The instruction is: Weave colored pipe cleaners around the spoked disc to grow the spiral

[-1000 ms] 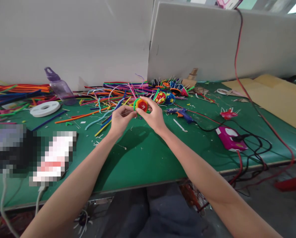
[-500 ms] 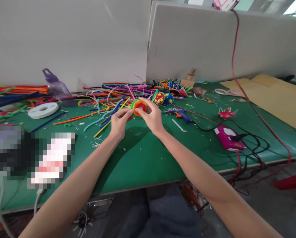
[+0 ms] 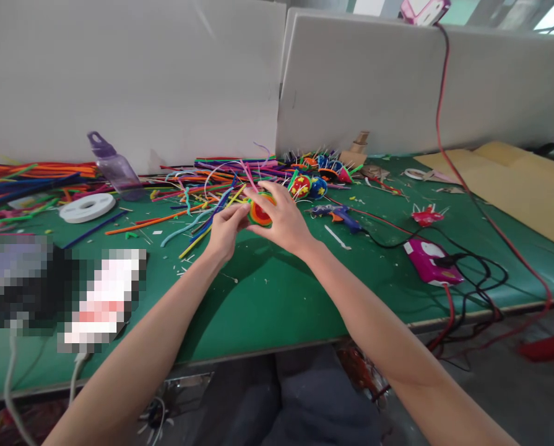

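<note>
Between my two hands is a round coil of pipe cleaner (image 3: 260, 214), red in the middle with orange, yellow and green rings around it. My left hand (image 3: 225, 230) pinches its left edge between thumb and fingers. Around its right side curves my right hand (image 3: 283, 218), thumb below and fingers over the top, partly hiding the coil. Behind the hands lies a heap of loose coloured pipe cleaners (image 3: 221, 176). Just beyond my right hand sit a red ball with yellow stars (image 3: 299, 186) and a blue one (image 3: 318, 188).
A blue glue gun (image 3: 339, 215) lies to the right, its cord running to a magenta power box (image 3: 429, 261). On the left are a white spool (image 3: 87, 207), a purple bottle (image 3: 116, 170) and a blurred-out phone-like slab (image 3: 104, 297). Yellow cardboard (image 3: 513, 186) covers the far right.
My right hand has shifted its hold: its fingers spread over the coil and its thumb has moved from the coil's face to below it. My left hand keeps its pinch.
</note>
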